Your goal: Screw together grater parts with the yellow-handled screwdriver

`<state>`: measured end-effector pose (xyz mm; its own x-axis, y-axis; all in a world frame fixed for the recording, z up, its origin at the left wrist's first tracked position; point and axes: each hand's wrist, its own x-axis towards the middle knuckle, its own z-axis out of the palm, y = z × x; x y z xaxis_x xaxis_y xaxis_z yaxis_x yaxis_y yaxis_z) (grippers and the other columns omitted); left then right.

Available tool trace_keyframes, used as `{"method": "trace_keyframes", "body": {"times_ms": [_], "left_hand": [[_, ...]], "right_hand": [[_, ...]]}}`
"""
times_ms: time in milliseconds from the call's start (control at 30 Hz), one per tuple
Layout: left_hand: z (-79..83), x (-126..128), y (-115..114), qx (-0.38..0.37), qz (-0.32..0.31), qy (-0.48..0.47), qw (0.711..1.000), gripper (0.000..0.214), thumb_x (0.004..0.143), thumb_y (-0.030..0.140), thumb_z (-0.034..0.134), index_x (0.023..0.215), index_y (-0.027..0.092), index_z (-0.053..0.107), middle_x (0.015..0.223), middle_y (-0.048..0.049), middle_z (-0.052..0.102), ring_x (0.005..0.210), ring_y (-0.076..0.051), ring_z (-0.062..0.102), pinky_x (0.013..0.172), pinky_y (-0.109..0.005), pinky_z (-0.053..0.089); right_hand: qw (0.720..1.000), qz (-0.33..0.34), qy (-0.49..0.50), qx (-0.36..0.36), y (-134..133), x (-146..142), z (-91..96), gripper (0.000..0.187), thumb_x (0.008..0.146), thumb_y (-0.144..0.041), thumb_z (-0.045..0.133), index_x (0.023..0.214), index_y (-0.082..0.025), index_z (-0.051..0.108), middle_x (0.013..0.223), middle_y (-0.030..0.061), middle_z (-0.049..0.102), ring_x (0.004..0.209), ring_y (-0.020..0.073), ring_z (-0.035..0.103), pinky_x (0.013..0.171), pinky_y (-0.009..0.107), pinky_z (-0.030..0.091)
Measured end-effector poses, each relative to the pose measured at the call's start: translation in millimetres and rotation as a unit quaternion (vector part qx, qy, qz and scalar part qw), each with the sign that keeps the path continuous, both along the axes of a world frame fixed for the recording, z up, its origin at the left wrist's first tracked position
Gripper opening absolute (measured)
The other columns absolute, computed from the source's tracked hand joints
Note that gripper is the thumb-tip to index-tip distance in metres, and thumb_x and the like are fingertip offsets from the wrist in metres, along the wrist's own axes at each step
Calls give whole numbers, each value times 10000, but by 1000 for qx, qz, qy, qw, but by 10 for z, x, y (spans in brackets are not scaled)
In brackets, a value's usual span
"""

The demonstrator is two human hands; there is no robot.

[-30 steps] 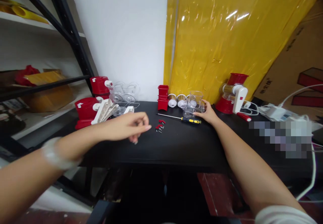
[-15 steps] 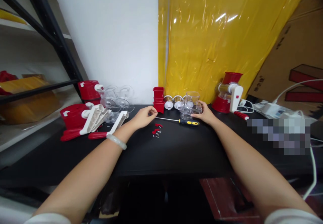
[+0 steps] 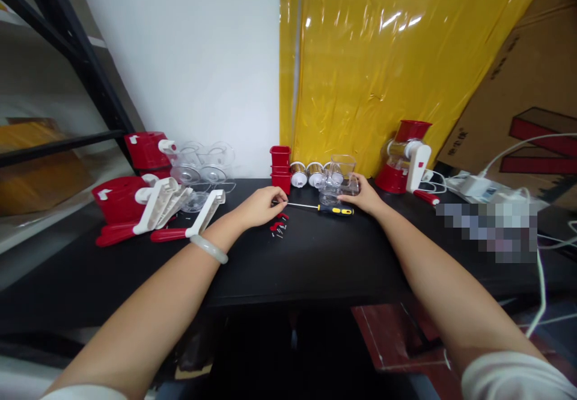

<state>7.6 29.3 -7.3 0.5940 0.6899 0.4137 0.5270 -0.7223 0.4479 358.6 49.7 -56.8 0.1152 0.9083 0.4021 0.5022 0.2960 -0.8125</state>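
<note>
My left hand (image 3: 261,205), with a pale bangle on its wrist, rests on the black table (image 3: 315,256) with its fingers curled at the metal tip of a yellow-and-black screwdriver (image 3: 322,208). Just in front of it lie small red clips and screws (image 3: 278,226). My right hand (image 3: 363,196) is closed on a clear plastic container (image 3: 339,178) standing near the table's back edge, just behind the screwdriver's handle.
Red-and-white grinder parts (image 3: 144,202) and clear discs (image 3: 202,169) sit at the left. Stacked red cups (image 3: 280,167) and metal drums (image 3: 306,173) stand at the back. An assembled red grinder (image 3: 406,160), white cables and a power strip (image 3: 482,190) are at the right.
My left hand has travelled from the left across the table to the screwdriver's tip. My right hand has stayed on the clear container. The view has shifted a little to the right.
</note>
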Motion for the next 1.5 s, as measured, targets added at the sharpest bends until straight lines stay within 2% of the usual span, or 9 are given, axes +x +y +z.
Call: {"method": "trace_keyframes", "body": {"times_ms": [400,800,933,1067,1167,1233,1367,1433,1500], "left_hand": [[4,42,-49,-10,-16,30,999,163,850,274,578,951,168,649,927,-69,713,833,-187,680,772,-321,532],[-6,51,-68,-37,-24,32,999,196,849,323,573,958,183,655,888,-71,716,797,-200,674,744,-348,532],[7,41,-65,-34,-21,33,999,201,855,318,569,965,174,655,900,-74,714,807,-202,675,760,-352,531],[12,30,-62,-27,-22,37,999,185,855,309,576,955,174,653,916,-76,712,814,-204,672,784,-370,537],[-4,42,-63,-39,-23,-9,999,189,854,302,590,982,173,639,987,-91,701,877,-203,676,816,-382,555],[-15,64,-72,-49,-15,-71,996,279,842,305,618,1086,171,605,1087,-118,678,992,-222,668,836,-393,566],[-23,119,-109,-53,-8,-167,985,632,802,325,701,1355,188,429,1285,-185,606,1240,-286,579,940,-472,543],[-31,143,-134,-53,-26,-191,980,791,782,342,741,1444,209,329,1370,-217,552,1315,-313,524,1013,-523,496],[-42,161,-161,-47,-54,-206,976,925,763,348,773,1507,249,231,1423,-238,502,1348,-342,489,1046,-574,459]], "right_hand": [[1000,-2,-12,3,-49,-28,37,942,520,-428,898,1326,-212,461,1206,133,647,1139,310,642,1078,512,449],[1000,-7,-7,5,-54,-36,32,918,502,-455,896,1282,-218,475,1198,136,640,1151,328,624,1064,522,457],[1000,9,12,24,-62,-30,54,907,478,-453,904,1246,-227,476,1256,139,612,1156,309,620,1045,497,476],[998,24,16,59,-99,-39,147,899,463,-434,913,1226,-229,483,1303,144,592,1209,311,593,1084,497,440],[995,31,12,94,-140,-48,248,883,485,-424,911,1234,-230,485,1333,143,574,1256,313,563,1105,488,426],[992,25,-2,123,-174,-71,324,880,501,-432,908,1247,-235,486,1350,134,563,1297,316,529,1122,483,412],[986,42,4,159,-266,-238,454,902,517,-462,904,1276,-248,467,1384,125,536,1301,307,526,1128,474,412],[986,67,30,147,-322,-383,488,909,529,-490,893,1288,-253,453,1371,131,541,1268,304,553,1099,478,440],[985,123,46,111,-378,-530,500,900,548,-513,878,1298,-266,447,1379,133,537,1253,299,566,1060,475,473]]}}
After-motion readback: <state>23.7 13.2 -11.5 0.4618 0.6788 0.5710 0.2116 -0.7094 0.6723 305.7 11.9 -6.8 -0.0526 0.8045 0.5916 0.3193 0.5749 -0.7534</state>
